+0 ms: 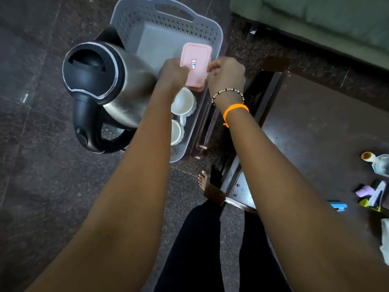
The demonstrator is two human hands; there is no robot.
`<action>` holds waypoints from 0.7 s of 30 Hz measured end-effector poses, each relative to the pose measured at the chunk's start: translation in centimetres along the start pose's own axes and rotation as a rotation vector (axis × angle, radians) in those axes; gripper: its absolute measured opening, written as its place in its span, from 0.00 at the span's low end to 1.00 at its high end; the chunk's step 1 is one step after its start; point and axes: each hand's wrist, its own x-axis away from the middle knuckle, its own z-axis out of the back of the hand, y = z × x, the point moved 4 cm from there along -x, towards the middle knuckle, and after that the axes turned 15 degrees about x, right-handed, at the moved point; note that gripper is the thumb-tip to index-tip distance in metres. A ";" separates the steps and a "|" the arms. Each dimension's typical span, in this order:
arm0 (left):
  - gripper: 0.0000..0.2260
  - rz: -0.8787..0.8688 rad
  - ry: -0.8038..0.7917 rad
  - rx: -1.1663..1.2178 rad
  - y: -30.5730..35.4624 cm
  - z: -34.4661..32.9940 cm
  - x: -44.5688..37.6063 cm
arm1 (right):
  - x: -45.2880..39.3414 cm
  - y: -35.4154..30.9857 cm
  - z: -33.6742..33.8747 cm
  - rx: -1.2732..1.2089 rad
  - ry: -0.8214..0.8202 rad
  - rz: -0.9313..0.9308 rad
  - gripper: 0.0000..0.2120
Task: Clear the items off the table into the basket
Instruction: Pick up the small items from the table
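Observation:
A grey perforated basket stands at the top centre, beside the dark table. A steel and black kettle stands in its left part, and two white cups lie in its near right part. Above the cups I hold a pink lidded box over the basket. My left hand grips its left edge and my right hand grips its right edge. The box's near end is hidden behind my fingers.
On the table's right edge lie a bottle with an orange cap, a purple and yellow item, a blue object and something white. A green sofa fills the top right. My foot is on the stone floor.

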 end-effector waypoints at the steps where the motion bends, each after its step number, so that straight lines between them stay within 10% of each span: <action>1: 0.18 -0.020 0.033 -0.082 0.3 0.0 0.5 | 0.1 0.3 0.3 -0.018 0.005 0.004 0.14; 8: 0.14 -0.359 0.213 0.158 2.1 -2.5 9.9 | 4.0 7.8 2.0 -0.220 0.002 -0.046 0.10; 21: 0.14 -0.149 -0.491 -0.187 -3.5 -25.9 22.8 | 11.3 36.3 7.5 -0.170 0.049 -0.446 0.09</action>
